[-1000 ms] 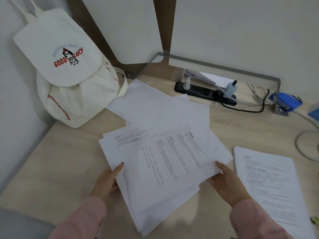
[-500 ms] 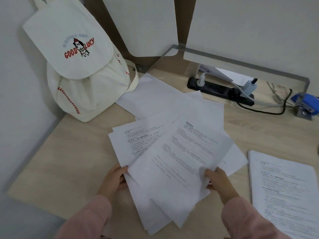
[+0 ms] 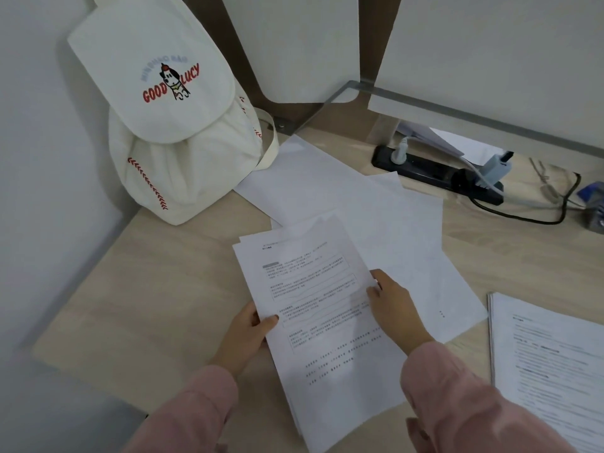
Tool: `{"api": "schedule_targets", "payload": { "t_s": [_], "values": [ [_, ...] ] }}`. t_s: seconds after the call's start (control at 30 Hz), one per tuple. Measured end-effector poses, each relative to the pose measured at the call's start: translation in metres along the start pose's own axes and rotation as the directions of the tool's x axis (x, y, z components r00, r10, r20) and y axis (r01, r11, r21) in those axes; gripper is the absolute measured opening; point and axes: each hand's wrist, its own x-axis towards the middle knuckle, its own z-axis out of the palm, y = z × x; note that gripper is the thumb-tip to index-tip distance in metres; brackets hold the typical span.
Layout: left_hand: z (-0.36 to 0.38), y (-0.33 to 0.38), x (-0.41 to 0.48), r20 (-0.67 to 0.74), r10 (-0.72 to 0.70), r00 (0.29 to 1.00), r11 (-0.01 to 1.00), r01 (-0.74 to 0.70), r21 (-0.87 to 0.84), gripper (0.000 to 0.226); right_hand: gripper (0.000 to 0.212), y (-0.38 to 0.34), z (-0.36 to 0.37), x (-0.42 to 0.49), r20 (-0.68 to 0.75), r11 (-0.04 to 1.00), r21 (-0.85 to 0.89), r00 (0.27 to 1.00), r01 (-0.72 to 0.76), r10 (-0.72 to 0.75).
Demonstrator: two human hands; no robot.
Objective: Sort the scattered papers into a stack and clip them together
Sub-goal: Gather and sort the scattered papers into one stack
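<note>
the left hand (image 3: 248, 335) pinches the left edge of a small bunch of printed papers (image 3: 313, 308), with the thumb on top. the right hand (image 3: 397, 308) holds the right edge, its fingers (image 3: 380, 282) curled on the sheet. the bunch is at the near part of the desk (image 3: 147, 289). more loose sheets (image 3: 385, 217) lie spread out behind it. another pile (image 3: 549, 371) lies to the right. a white bag (image 3: 176, 152) leans by the wall.
</note>
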Motion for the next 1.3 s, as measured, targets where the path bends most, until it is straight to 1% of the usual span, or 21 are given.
{"api": "schedule_targets", "payload": {
  "t_s": [0.1, 0.2, 0.23, 0.3, 0.33, 0.37, 0.4, 0.47, 0.53, 0.57, 0.63, 0.7, 0.77, 0.9, 0.97, 1.03, 1.1, 1.2, 1.27, 1.3],
  "values": [
    [0.0, 0.002, -0.003, 0.0, 0.045, 0.999, 0.997, -0.045, 0.062, 0.032, 0.035, -0.001, 0.002, -0.002, 0.013, 0.998, 0.054, 0.999, -0.044, 0.043],
    [-0.001, 0.011, -0.008, 0.005, 0.121, 0.993, 0.989, -0.121, 0.086, 0.035, 0.045, 0.009, -0.003, -0.005, -0.045, 0.993, 0.087, 0.995, -0.081, 0.085],
    [-0.002, 0.016, -0.011, 0.012, 0.147, 0.989, 0.986, -0.147, 0.081, 0.035, 0.05, 0.011, -0.007, -0.006, -0.06, 0.986, 0.133, 0.992, -0.1, 0.108],
    [0.0, 0.027, -0.016, 0.029, 0.197, 0.98, 0.979, -0.198, 0.052, 0.034, 0.058, 0.011, -0.018, -0.011, -0.04, 0.94, 0.314, 0.987, -0.135, 0.155],
    [0.001, 0.033, -0.019, 0.033, 0.222, 0.974, 0.974, -0.224, 0.034, 0.034, 0.057, 0.009, -0.024, -0.014, -0.011, 0.898, 0.416, 0.987, -0.14, 0.159],
    [0.004, 0.041, -0.023, 0.034, 0.252, 0.967, 0.968, -0.252, 0.012, 0.034, 0.052, 0.007, -0.031, -0.018, 0.008, 0.859, 0.495, 0.989, -0.131, 0.147],
    [0.007, 0.049, -0.028, 0.03, 0.283, 0.959, 0.959, -0.283, -0.012, 0.035, 0.042, 0.004, -0.039, -0.023, 0.004, 0.841, 0.53, 0.993, -0.105, 0.122],
    [0.013, 0.066, -0.038, -0.005, 0.353, 0.936, 0.933, -0.353, -0.066, 0.036, 0.021, -0.003, -0.055, -0.032, -0.078, 0.848, 0.529, 0.994, -0.024, 0.077],
    [0.019, 0.082, -0.047, -0.054, 0.43, 0.901, 0.893, -0.433, -0.122, 0.035, 0.014, -0.011, -0.07, -0.043, -0.173, 0.814, 0.576, 0.984, 0.075, 0.032],
    [0.022, 0.089, -0.051, -0.07, 0.468, 0.881, 0.87, -0.473, -0.141, 0.034, 0.016, -0.016, -0.078, -0.049, -0.217, 0.786, 0.605, 0.976, 0.127, 0.009],
    [0.028, 0.101, -0.06, -0.093, 0.538, 0.838, 0.821, -0.545, -0.169, 0.035, 0.026, -0.025, -0.09, -0.063, -0.31, 0.731, 0.642, 0.95, 0.231, -0.028],
    [0.035, 0.109, -0.065, -0.112, 0.582, 0.805, 0.783, -0.593, -0.19, 0.036, 0.035, -0.028, -0.095, -0.074, -0.385, 0.675, 0.668, 0.922, 0.313, -0.046],
    [0.041, 0.11, -0.066, -0.125, 0.589, 0.799, 0.776, -0.601, -0.192, 0.036, 0.036, -0.023, -0.094, -0.08, -0.392, 0.655, 0.683, 0.919, 0.323, -0.044],
    [0.05, 0.098, -0.062, -0.123, 0.511, 0.851, 0.83, -0.525, -0.187, 0.033, 0.037, -0.009, -0.079, -0.081, -0.238, 0.716, 0.675, 0.971, 0.179, -0.018],
    [0.055, 0.093, -0.061, -0.11, 0.464, 0.879, 0.855, -0.477, -0.204, 0.034, 0.037, -0.007, -0.072, -0.08, -0.202, 0.738, 0.659, 0.979, 0.141, -0.007],
    [0.058, 0.091, -0.063, -0.091, 0.441, 0.893, 0.869, -0.45, -0.204, 0.033, 0.035, -0.01, -0.069, -0.081, -0.203, 0.733, 0.666, 0.979, 0.14, -0.002],
    [0.06, 0.091, -0.066, -0.086, 0.441, 0.893, 0.871, -0.449, -0.198, 0.033, 0.033, -0.012, -0.068, -0.083, -0.232, 0.709, 0.685, 0.973, 0.166, -0.003],
    [0.061, 0.09, -0.066, -0.138, 0.451, 0.882, 0.861, -0.471, -0.194, 0.035, 0.026, -0.008, -0.069, -0.09, -0.299, 0.665, 0.719, 0.954, 0.202, 0.033],
    [0.062, 0.083, -0.065, -0.162, 0.43, 0.888, 0.872, -0.455, -0.181, 0.037, 0.026, -0.001, -0.066, -0.094, -0.274, 0.654, 0.735, 0.96, 0.178, 0.048],
    [0.063, 0.078, -0.066, -0.15, 0.414, 0.898, 0.886, -0.435, -0.162, 0.038, 0.03, 0.003, -0.063, -0.095, -0.234, 0.66, 0.737, 0.971, 0.145, 0.049]
  ]
}}
